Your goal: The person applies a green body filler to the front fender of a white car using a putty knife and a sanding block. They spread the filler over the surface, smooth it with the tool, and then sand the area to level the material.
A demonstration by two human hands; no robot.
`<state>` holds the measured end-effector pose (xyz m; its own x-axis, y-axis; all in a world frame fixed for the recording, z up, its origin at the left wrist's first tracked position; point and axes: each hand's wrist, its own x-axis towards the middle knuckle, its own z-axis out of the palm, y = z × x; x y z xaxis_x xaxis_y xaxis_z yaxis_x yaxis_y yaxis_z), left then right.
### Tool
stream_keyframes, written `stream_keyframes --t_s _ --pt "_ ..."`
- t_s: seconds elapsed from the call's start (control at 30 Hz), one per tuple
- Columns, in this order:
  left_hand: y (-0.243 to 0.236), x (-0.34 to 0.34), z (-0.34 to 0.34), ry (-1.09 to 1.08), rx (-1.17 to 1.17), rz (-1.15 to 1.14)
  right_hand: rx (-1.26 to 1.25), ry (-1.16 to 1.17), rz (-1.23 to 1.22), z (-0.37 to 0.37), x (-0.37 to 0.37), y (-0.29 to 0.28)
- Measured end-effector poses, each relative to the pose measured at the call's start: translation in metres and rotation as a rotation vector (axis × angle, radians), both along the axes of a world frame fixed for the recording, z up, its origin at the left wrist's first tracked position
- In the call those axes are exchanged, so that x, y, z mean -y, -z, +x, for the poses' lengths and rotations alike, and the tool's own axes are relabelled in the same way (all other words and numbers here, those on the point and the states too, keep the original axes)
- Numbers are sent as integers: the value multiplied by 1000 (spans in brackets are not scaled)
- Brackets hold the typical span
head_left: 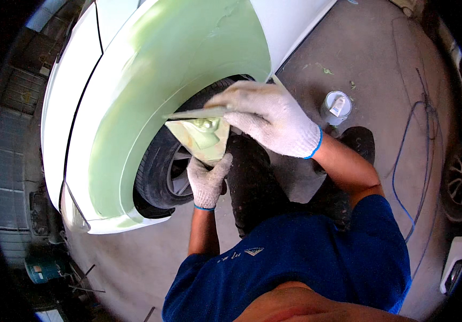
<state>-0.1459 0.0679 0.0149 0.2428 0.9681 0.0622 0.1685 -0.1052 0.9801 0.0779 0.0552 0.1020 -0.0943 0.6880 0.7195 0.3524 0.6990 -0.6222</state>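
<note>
A white car's front fender [118, 123], coated pale green, occupies 10 o'clock from view centre, with the wheel [154, 173] beneath it at 9 o'clock. The gloved right hand [274, 115], 1 o'clock, and gloved left hand [208, 180], 8 o'clock, are partly closed: the left grips a flat board [209, 153], 10 o'clock, and the right pinches a thin spreader [199, 113], 11 o'clock. The spreader lies along the board's upper edge, contact indeterminable; green paste [206, 139] sits on the board.
</note>
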Motion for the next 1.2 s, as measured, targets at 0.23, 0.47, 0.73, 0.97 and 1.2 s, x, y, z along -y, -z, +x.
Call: stream_keyframes --t_s 0.23,0.47,0.73,0.97,1.2 --pt "14 6 9 140 109 -237 -109 153 -216 38 -3 26" --pt "30 -5 22 313 302 -293 -55 -74 -409 73 -5 42" --pt "33 4 35 253 234 -394 -60 -113 -544 78 -4 59" --pt "24 4 40 321 31 -425 -397 -195 -757 66 -8 62" --pt "8 -2 50 424 60 -305 -534 -406 -918 47 -6 67"
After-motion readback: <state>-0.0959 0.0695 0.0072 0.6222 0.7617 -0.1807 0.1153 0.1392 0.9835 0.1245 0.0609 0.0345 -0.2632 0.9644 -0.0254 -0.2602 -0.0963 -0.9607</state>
